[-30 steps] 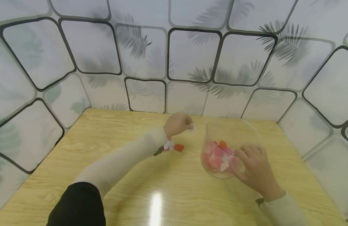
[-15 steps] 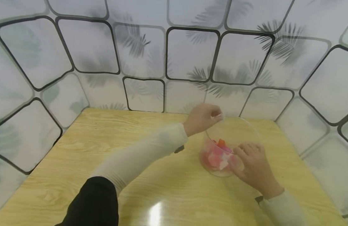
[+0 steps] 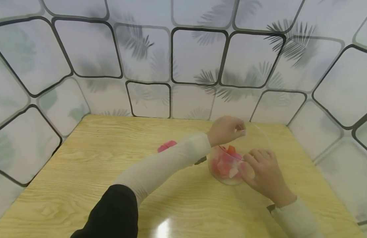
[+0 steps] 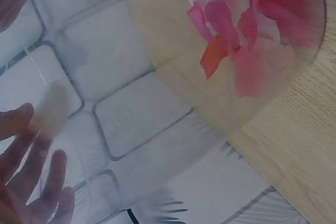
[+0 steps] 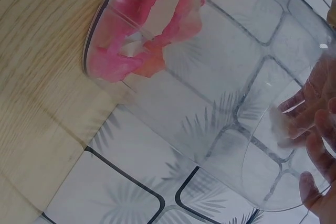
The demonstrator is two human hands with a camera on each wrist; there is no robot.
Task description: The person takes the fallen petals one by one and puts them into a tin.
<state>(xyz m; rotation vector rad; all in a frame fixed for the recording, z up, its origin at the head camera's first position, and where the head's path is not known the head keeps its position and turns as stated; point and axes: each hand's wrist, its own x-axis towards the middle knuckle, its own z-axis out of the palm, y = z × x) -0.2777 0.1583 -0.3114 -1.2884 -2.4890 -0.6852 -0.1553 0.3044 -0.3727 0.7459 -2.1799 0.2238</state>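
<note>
Over the mouth of a clear round jar (image 3: 220, 180), my left hand (image 3: 225, 130) pinches a white petal (image 4: 52, 111) between thumb and fingers. My right hand (image 3: 265, 172) grips the jar's near right rim, where its fingertips (image 5: 311, 182) curl at the edge in the right wrist view. Pink, red, orange and white petals (image 3: 226, 165) lie heaped in the bottom of the jar. On the table, a pink petal (image 3: 167, 146) shows beyond the left sleeve, which hides whatever lies under it.
The jar stands on a wood-grain table (image 3: 82, 172). A patterned cloth wall (image 3: 198, 59) encloses the table at the back and both sides. Light glares off the table near its front edge.
My left hand has moved right, carrying the white petal from above the table to above the jar. The right hand keeps its hold on the rim. The view has shifted slightly.
</note>
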